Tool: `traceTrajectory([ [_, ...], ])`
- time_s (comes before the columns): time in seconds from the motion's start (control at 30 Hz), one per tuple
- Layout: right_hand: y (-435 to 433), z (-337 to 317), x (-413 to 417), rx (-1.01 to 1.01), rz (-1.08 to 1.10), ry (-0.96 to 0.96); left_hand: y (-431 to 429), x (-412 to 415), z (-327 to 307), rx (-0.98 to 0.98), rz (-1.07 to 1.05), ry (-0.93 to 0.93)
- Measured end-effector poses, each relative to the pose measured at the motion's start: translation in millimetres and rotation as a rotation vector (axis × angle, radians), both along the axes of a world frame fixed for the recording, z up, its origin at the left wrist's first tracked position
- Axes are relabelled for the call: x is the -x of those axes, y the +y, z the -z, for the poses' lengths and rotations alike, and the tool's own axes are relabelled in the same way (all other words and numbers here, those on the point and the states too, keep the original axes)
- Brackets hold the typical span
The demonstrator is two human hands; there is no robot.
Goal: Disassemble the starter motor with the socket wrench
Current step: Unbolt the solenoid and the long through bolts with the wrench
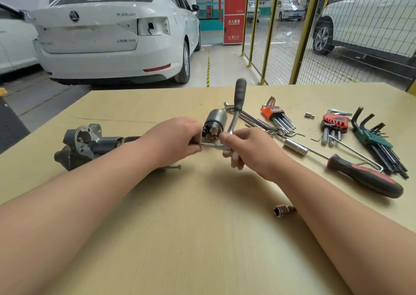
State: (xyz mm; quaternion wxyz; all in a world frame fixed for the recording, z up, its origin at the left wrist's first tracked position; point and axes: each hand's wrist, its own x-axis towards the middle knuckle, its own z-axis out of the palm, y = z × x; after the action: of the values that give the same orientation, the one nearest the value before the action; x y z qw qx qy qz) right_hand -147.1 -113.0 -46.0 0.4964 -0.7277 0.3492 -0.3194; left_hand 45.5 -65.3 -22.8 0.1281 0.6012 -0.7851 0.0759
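Left hand (173,140) pinches a thin shaft (208,145) at the socket wrench (238,99) head; right hand (249,150) grips that head, probably to free it. Starter motor (90,144) lies near the table (202,238)'s left edge.

My bare left forearm (90,182) and right forearm (326,195) come in from the lower corners and meet above the tabletop (180,238). My left grip (177,137), knuckles up, pinches a thin rod (209,145) at its fingertips. My right grip (245,146), just beside it, curls its fingers round the wrench (235,114).
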Motion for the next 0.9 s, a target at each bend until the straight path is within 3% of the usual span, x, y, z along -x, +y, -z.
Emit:
traceTrajectory([
  [0.2, -4.8, 9.7, 3.7, 0.035, -0.025, 0.014, 1.5, -17.9, -11.8, -0.086, -0.133, 0.071],
  [0.33, -5.0, 9.7, 2.1, 0.047, 0.01, 0.041, 19.2, -37.0, -15.0, -0.324, -0.339, 0.139],
  [0.5, -2.4, 8.6, 3.9, 0.009, -0.007, 0.035, 33.3, -28.5, 4.8, -0.026, -0.311, -0.012],
  [0.7, -0.3, 4.2, 7.7, -0.006, 0.115, 0.057, 44.4, -23.9, 18.3, 0.183, -0.326, 0.093],
  [0.9, 2.8, -1.6, 15.3, 0.013, 0.171, 0.11, 59.1, -13.4, 25.3, 0.387, -0.231, -0.018],
])
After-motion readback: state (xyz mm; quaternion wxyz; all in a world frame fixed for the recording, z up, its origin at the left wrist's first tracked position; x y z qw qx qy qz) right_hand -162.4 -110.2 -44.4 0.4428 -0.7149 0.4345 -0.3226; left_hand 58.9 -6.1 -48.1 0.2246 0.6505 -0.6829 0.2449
